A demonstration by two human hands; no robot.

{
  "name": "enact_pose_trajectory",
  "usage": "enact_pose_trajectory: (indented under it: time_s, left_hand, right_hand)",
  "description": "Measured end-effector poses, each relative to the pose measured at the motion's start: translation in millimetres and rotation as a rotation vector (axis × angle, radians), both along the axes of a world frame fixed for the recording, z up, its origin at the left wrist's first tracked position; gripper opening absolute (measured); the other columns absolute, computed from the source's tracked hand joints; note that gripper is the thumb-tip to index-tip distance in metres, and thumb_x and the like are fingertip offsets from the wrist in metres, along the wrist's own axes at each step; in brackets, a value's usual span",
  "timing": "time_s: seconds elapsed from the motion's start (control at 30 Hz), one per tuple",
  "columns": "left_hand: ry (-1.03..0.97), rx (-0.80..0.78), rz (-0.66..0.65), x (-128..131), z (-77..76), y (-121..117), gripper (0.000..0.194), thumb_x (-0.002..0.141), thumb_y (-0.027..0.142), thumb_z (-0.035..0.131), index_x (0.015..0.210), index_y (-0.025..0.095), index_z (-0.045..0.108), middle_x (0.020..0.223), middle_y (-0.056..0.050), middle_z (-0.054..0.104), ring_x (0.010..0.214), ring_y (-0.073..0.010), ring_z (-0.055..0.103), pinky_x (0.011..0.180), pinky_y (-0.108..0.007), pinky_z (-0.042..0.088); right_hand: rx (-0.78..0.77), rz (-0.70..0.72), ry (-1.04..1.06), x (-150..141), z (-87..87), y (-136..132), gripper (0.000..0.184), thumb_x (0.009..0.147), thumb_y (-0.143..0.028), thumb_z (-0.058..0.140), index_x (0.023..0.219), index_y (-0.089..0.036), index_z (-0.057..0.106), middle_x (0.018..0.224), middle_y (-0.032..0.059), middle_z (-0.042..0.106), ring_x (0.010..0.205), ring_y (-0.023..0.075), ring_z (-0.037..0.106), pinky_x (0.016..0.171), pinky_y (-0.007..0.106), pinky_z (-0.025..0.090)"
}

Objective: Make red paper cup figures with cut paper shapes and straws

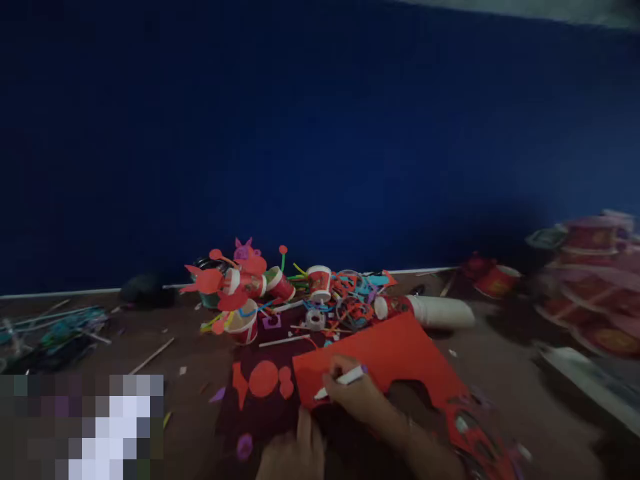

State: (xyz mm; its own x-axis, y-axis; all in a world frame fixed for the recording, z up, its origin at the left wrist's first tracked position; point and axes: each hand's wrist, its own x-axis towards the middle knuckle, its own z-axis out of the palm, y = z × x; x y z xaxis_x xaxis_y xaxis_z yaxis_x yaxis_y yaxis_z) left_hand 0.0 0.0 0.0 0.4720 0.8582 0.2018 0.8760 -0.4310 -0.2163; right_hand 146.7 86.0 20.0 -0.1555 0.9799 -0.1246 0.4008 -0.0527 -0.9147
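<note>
My right hand (357, 397) is closed around a white pen (343, 381) with a purple cap end, its tip resting near the left edge of a red paper sheet (395, 353). The sheet has a curved piece cut out of its lower edge. My left hand (295, 453) lies at the bottom of the view with fingers flat, pressing by the sheet's lower left corner. Left of the sheet lie red paper cut-outs (263, 380), a circle and smaller shapes, on a dark mat (260, 417).
Behind the sheet sits a heap of red and white paper cups (260, 287), straws, tape roll (315, 319) and scraps. A stack of cups (430, 311) lies on its side. Printed paper plates (590, 280) pile up at the right. A blue wall stands behind. Sticks lie at the left.
</note>
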Motion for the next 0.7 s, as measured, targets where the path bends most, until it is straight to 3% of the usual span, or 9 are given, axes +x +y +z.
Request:
enact_pose_trajectory:
  time_s: [0.27, 0.57, 0.7]
  left_hand:
    - [-0.009, 0.030, -0.008, 2.2, -2.3, 0.5, 0.019, 0.083, 0.016, 0.058, 0.098, 0.015, 0.069, 0.101, -0.015, 0.070, 0.049, -0.0123, 0.065, 0.045, -0.020, 0.052]
    - [-0.003, 0.058, -0.022, 3.0, -4.3, 0.6, 0.017, 0.083, 0.018, 0.059, 0.096, 0.016, 0.070, 0.098, -0.014, 0.072, 0.047, -0.0132, 0.065, 0.043, -0.021, 0.052]
    - [-0.012, 0.050, -0.008, 3.5, -5.7, 0.3, 0.017, 0.083, 0.019, 0.059, 0.096, 0.016, 0.070, 0.099, -0.013, 0.071, 0.047, -0.0128, 0.065, 0.043, -0.020, 0.051]
  right_hand:
    - [-0.049, 0.000, 0.019, 2.2, 1.1, -1.6, 0.021, 0.070, -0.021, 0.050, 0.055, -0.023, 0.036, 0.042, -0.0086, 0.042, 0.042, 0.0091, 0.042, 0.042, 0.020, 0.028]
    - [-0.132, 0.020, 0.040, 5.6, -1.6, -2.6, 0.022, 0.068, -0.021, 0.055, 0.055, -0.022, 0.037, 0.040, -0.0089, 0.046, 0.040, 0.0071, 0.039, 0.041, 0.019, 0.025]
    - [-0.089, 0.025, 0.021, 4.7, 0.7, -2.9, 0.021, 0.067, -0.019, 0.055, 0.054, -0.022, 0.039, 0.041, -0.0087, 0.046, 0.041, 0.0073, 0.039, 0.041, 0.018, 0.025]
